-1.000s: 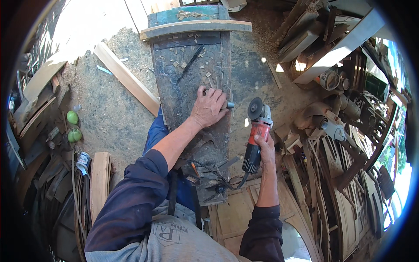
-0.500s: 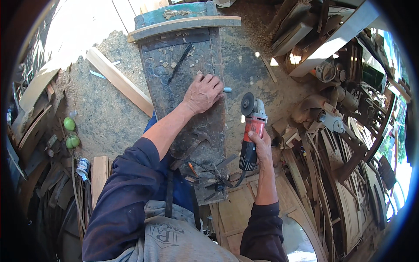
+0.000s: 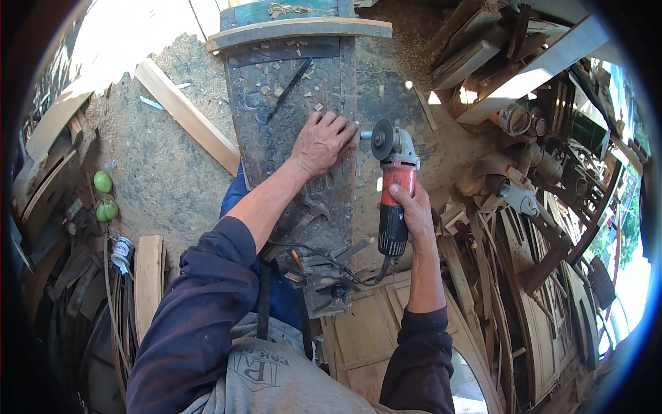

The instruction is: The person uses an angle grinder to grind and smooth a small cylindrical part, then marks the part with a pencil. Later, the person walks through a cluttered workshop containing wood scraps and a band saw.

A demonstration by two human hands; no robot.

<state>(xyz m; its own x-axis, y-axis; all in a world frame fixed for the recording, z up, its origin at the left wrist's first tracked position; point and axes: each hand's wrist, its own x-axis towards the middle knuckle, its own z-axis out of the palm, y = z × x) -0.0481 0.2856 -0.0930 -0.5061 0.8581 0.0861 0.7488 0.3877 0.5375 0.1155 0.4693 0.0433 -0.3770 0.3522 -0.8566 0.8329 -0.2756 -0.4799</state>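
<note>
My left hand (image 3: 323, 143) is closed and presses down on the dark workbench (image 3: 276, 148) near its right edge. From under its fingers juts the end of a short bluish metal tube (image 3: 365, 135); the rest is hidden. My right hand (image 3: 415, 215) grips a red and black angle grinder (image 3: 398, 185) by its body, off the bench's right side. The grinder's dark disc (image 3: 381, 140) stands upright beside the tube's end; whether they touch I cannot tell. The black power cord (image 3: 358, 279) loops back over the bench.
A curved wooden strip (image 3: 303, 29) lies across the bench's far end. Wood chips, a thin dark bar (image 3: 289, 90) and a hammer (image 3: 310, 212) lie on the bench. A plank (image 3: 186, 114) leans at the left. Stacked timber (image 3: 524, 276) lines the right.
The grinder has moved slightly left and up, bringing its disc beside the tube's end. My left hand keeps its hold at the bench edge. The view has shifted slightly.
</note>
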